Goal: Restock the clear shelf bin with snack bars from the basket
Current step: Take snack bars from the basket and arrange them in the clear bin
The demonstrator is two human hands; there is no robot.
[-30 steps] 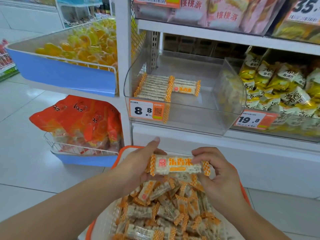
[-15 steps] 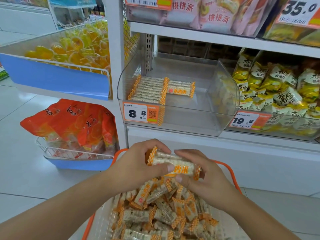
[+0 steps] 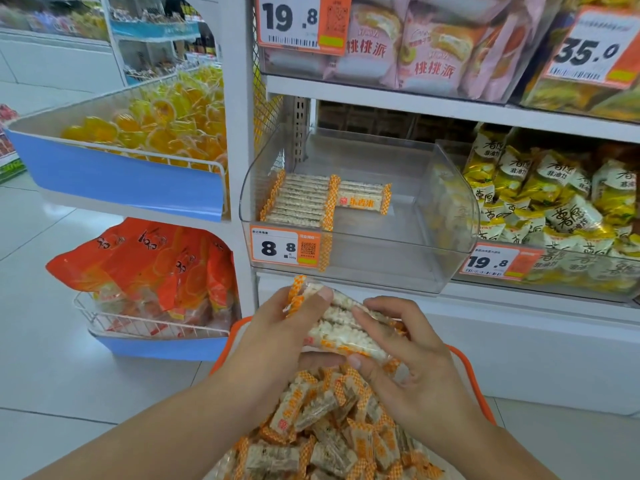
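Both hands hold a small stack of snack bars [image 3: 341, 327] in clear wrappers with orange checked ends, just above the orange basket [image 3: 476, 386]. My left hand [image 3: 277, 337] grips the stack's left end, thumb on top. My right hand [image 3: 408, 362] pinches its right side. Several loose snack bars [image 3: 325, 420] fill the basket below. The clear shelf bin [image 3: 446, 209] sits straight ahead on the shelf, with a neat row of bars [image 3: 301, 200] at its left and one more bar [image 3: 363, 199] beside them; its right part is bare.
A bin of yellow-wrapped snacks [image 3: 554, 209] adjoins on the right. Pink packages [image 3: 398, 39] fill the shelf above. To the left stand a blue-fronted tray of yellow jellies [image 3: 138, 133] and a wire rack of orange bags [image 3: 149, 268]. White tiled floor lies to the left.
The single bar held flat with its label up has been turned on edge, and the hands now hold a stack of bars tilted up to the left. The view shifted closer to the shelf.
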